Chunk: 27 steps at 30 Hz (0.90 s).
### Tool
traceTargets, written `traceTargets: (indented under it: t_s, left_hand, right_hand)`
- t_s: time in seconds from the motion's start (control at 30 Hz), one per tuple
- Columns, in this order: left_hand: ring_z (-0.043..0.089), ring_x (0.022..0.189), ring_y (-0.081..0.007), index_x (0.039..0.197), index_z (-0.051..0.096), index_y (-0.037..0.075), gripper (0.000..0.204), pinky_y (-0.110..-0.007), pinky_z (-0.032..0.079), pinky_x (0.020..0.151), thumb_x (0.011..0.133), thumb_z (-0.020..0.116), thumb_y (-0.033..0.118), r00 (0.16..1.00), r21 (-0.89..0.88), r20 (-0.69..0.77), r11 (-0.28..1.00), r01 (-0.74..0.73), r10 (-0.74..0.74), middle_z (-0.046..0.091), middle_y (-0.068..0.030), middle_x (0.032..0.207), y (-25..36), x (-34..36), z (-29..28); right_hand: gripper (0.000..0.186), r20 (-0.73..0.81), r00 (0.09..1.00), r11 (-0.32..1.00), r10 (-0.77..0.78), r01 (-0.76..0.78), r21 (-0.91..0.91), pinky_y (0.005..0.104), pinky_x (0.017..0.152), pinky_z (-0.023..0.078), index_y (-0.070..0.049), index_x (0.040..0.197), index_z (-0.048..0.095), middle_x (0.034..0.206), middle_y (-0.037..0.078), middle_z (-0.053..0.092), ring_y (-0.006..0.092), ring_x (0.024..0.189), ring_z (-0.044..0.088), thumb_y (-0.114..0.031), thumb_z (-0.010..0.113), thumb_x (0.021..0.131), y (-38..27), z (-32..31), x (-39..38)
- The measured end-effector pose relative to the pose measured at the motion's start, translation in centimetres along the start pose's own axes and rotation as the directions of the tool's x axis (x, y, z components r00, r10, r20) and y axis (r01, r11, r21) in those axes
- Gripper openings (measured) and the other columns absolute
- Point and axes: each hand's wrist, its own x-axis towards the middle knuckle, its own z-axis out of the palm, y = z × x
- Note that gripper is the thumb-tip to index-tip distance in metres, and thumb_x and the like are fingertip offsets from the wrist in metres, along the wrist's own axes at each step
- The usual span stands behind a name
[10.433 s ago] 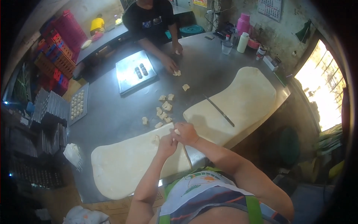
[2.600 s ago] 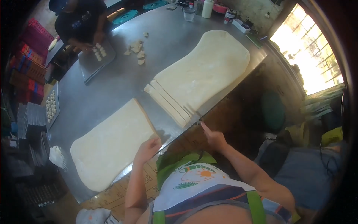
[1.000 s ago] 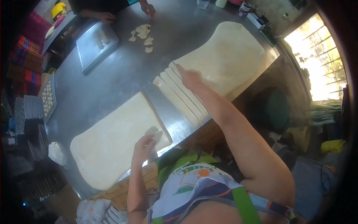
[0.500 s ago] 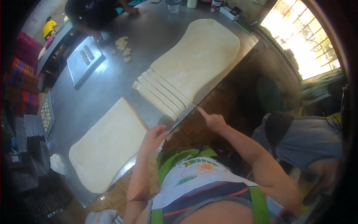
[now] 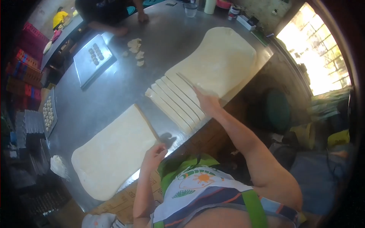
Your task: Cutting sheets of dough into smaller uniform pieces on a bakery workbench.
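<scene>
My right hand [image 5: 207,99] is closed on a long knife [image 5: 183,78], which lies diagonally across the right dough slab [image 5: 224,57], just beside several parallel cut strips [image 5: 167,102] at that slab's left end. My left hand [image 5: 155,154], fingers loosely curled and apart, is at the near right corner of the uncut left dough slab [image 5: 110,155]. Both slabs rest on the steel table [image 5: 95,106], with a strip of bare metal between them. Torn dough pieces [image 5: 135,45] sit farther back, near a square tray [image 5: 83,78] holding rows of small shaped pieces.
A co-worker [image 5: 102,9] leans over the far side, hands on the table. A tray of dough balls [image 5: 48,114], stacked metal trays [image 5: 32,123] and crates [image 5: 26,64] are at left. A cup [image 5: 190,10] and bottle [image 5: 209,7] stand at the back. A bright window [image 5: 308,45] is right.
The right slab, whole earlier with the knife lying on it, now has strips cut. In the last half second my right hand moved forward across it, and my left hand shifted slightly down.
</scene>
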Motion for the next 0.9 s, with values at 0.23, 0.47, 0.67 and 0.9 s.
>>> traceTargets:
  t_s: [0.23, 0.47, 0.67, 0.9]
  left_hand:
    - [0.065, 0.086, -0.0195, 0.121, 0.064, 0.001, 0.037, -0.033, 0.053, 0.077, 0.089, 0.067, 0.019, 0.985, 0.034, -0.144, 0.994, 0.102, -0.096, 0.069, -0.0111, 0.095, -1.5, -0.1, -3.4]
    - [0.064, 0.085, -0.0164, 0.120, 0.065, 0.002, 0.037, -0.031, 0.052, 0.077, 0.089, 0.068, 0.020, 1.000, 0.093, -0.003, 0.995, -0.030, 0.031, 0.068, -0.0079, 0.096, 2.7, 3.7, -1.3]
    - [0.062, 0.086, -0.0144, 0.122, 0.064, 0.002, 0.036, -0.030, 0.051, 0.076, 0.090, 0.069, 0.020, 0.986, 0.106, 0.047, 0.981, -0.162, 0.158, 0.067, -0.0055, 0.094, 5.5, 3.3, 3.3]
    - [0.062, 0.081, -0.0132, 0.124, 0.063, 0.003, 0.038, -0.030, 0.051, 0.072, 0.092, 0.069, 0.022, 0.990, 0.108, 0.113, 0.990, -0.096, 0.083, 0.066, -0.0049, 0.093, 3.0, 0.2, 6.7]
  right_hand:
    - [0.067, 0.010, 0.998, 0.993, -0.059, 0.060, -0.104, 0.0490, 0.083, 0.051, -0.026, 0.152, 0.031, 0.101, 0.021, 0.069, 0.0378, 0.095, 0.067, -0.008, 0.046, 0.090, -4.9, 0.8, 12.3]
    - [0.069, -0.044, 0.986, 0.987, -0.163, 0.163, 0.000, 0.0482, 0.084, 0.051, -0.025, 0.154, 0.028, 0.104, 0.022, 0.068, 0.0404, 0.097, 0.066, -0.008, 0.046, 0.089, 1.9, 1.1, 0.1]
    - [0.067, 0.301, 0.947, 0.993, 0.116, -0.105, -0.050, 0.0478, 0.079, 0.054, -0.026, 0.154, 0.026, 0.102, 0.023, 0.069, 0.0378, 0.090, 0.068, -0.014, 0.047, 0.092, 6.1, -0.1, -13.1]
    - [0.067, 0.175, 0.980, 0.995, 0.095, -0.091, -0.027, 0.0475, 0.061, 0.053, -0.026, 0.154, 0.027, 0.075, 0.019, 0.068, 0.0360, 0.066, 0.067, -0.014, 0.050, 0.092, 9.9, 3.5, -24.2]
